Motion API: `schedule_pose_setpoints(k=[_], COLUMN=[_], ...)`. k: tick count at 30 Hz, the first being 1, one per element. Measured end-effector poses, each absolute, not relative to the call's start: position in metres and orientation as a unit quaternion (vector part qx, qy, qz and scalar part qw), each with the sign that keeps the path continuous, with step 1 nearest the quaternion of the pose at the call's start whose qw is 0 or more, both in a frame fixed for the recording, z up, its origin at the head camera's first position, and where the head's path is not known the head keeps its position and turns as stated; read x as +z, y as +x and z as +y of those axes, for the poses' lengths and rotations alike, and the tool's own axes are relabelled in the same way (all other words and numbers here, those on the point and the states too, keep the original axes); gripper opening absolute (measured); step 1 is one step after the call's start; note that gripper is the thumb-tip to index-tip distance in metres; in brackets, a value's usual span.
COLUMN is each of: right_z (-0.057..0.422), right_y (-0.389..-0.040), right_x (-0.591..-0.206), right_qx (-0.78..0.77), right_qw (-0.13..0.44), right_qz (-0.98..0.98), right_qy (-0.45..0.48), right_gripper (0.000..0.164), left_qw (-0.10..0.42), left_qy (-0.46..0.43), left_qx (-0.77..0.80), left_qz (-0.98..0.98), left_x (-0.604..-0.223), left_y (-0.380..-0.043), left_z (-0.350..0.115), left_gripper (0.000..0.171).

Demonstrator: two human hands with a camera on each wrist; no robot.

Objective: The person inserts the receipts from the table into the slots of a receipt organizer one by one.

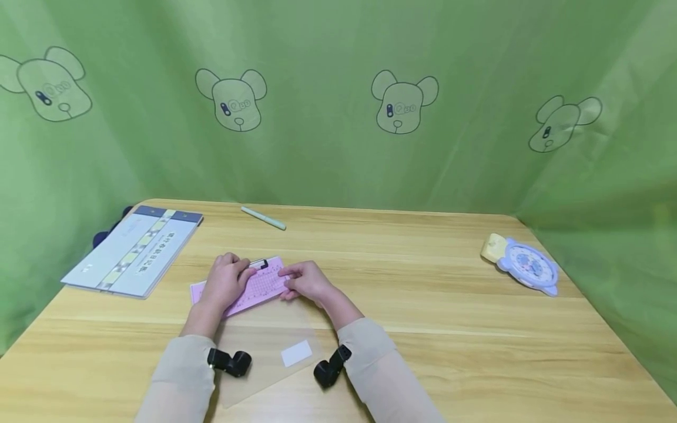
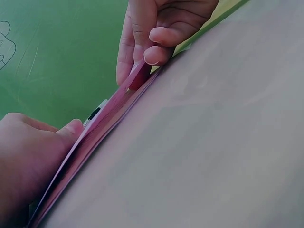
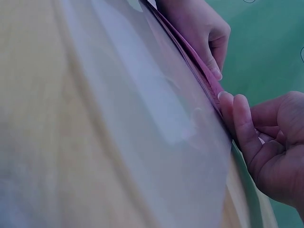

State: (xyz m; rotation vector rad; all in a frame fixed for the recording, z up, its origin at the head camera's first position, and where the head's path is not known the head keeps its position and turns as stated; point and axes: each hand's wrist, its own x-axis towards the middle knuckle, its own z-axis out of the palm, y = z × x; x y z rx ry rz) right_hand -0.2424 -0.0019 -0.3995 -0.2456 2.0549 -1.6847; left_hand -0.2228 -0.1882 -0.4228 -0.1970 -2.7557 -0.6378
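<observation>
Pink printed sheets [image 1: 262, 285] lie at a slant between my two hands in the head view. My left hand [image 1: 224, 282] grips their left part, its thumb beside a small white-and-black piece [image 1: 259, 264] at the upper edge. At the right end my right hand [image 1: 309, 281] pinches the sheets between thumb and fingers. In the left wrist view the pink layers [image 2: 102, 128] stand slightly apart along one edge. A clear plastic sheet [image 1: 259, 346] with a white label [image 1: 296, 353] spreads below the pink sheets, toward my forearms.
A pale book [image 1: 140, 249] with a dark blue band lies on the left of the wooden table [image 1: 423, 276]. Behind my hands is a light green pen [image 1: 262, 218]. A blue animal-shaped dial [image 1: 530, 265] and a yellow block [image 1: 494, 247] sit far right. Green curtain surrounds the table.
</observation>
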Motion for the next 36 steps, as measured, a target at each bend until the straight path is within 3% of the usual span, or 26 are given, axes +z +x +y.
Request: schedule_pose_setpoints(k=[8,21,36], right_z=[-0.002,-0.001,0.028], right_y=[-0.23,-0.245,-0.241], right_x=[-0.379,-0.406,-0.395], right_qx=[-0.607,-0.621,-0.617], right_qw=[0.232,0.228,0.245], right_qz=[0.755,0.746,0.74], right_qy=[-0.089,-0.081,-0.11], right_gripper=[0.029,0.028,0.027], left_qw=[0.149,0.146,0.133], left_qy=[-0.069,-0.074,-0.048], left_qx=[-0.219,-0.222,-0.265], left_qz=[-0.962,-0.961,-0.954], left_x=[-0.422,-0.423,-0.422], left_y=[-0.222,-0.221,-0.223], left_z=[-0.189,-0.186,-0.19], left_gripper=[0.034,0.036,0.039])
